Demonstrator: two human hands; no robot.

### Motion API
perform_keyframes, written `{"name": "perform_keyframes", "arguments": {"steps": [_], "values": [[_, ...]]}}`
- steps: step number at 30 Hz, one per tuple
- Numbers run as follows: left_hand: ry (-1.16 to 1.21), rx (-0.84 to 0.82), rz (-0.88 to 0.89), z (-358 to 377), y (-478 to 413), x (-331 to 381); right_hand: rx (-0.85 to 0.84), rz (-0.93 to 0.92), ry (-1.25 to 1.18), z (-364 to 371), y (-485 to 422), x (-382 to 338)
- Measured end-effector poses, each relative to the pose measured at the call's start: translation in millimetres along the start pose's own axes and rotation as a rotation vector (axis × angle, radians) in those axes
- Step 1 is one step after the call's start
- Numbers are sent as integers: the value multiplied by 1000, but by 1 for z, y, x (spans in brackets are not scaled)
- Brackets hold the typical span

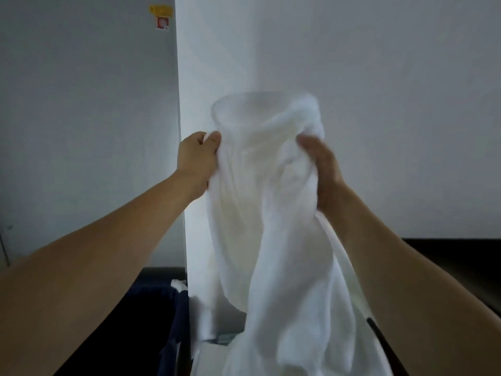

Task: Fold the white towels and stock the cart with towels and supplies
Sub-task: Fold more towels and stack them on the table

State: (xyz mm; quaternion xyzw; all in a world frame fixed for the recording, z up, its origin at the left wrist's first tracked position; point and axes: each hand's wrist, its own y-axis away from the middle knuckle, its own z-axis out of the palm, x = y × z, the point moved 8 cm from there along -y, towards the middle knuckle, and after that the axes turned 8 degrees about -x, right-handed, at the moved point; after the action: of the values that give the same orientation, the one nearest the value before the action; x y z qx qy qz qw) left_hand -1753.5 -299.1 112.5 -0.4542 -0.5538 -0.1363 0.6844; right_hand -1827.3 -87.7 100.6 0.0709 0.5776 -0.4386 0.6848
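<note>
Both my forearms reach forward and up. My left hand (198, 158) pinches the towel's left edge, thumb and fingers curled on the cloth. My right hand (322, 169) grips the right side, fingers buried in folds, somewhat blurred. The towel (265, 213) is held raised between both hands, bunched, its lower part hanging down. Behind it: the wall (379, 77). Far upper left: a sticker (162, 23).

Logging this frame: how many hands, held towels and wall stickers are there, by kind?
Hands: 2, left hand and right hand, both gripping the towel
Towels held up: 1, white towel
Wall stickers: 2, yellow sticker and red sticker
Total: 5
</note>
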Motion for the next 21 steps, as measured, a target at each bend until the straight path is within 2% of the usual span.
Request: {"name": "perform_keyframes", "arguments": {"steps": [3,5,9,11,12,14,16,18,21], "values": [[-11,-12,-30,-6,5,-14,-14,336,511,-21,16,67],[-16,-50,-64,-1,11,-26,4,383,622,-29,21,88],[6,-99,-74,5,14,-30,144,261,733,-32,15,76],[-20,-123,-75,2,13,-27,98,261,879,-34,10,70],[-50,-126,-79,-2,13,-27,20,306,987,-34,10,73],[-96,-109,-84,-13,15,-35,-111,491,1354,-51,14,90],[-133,-79,-117,-25,18,-50,-53,659,1661,-86,23,101],[-202,-47,-143,-35,23,-66,66,675,1659,-110,32,108],[-227,6,-165,-47,27,-81,162,586,1648,-127,39,120]]}}
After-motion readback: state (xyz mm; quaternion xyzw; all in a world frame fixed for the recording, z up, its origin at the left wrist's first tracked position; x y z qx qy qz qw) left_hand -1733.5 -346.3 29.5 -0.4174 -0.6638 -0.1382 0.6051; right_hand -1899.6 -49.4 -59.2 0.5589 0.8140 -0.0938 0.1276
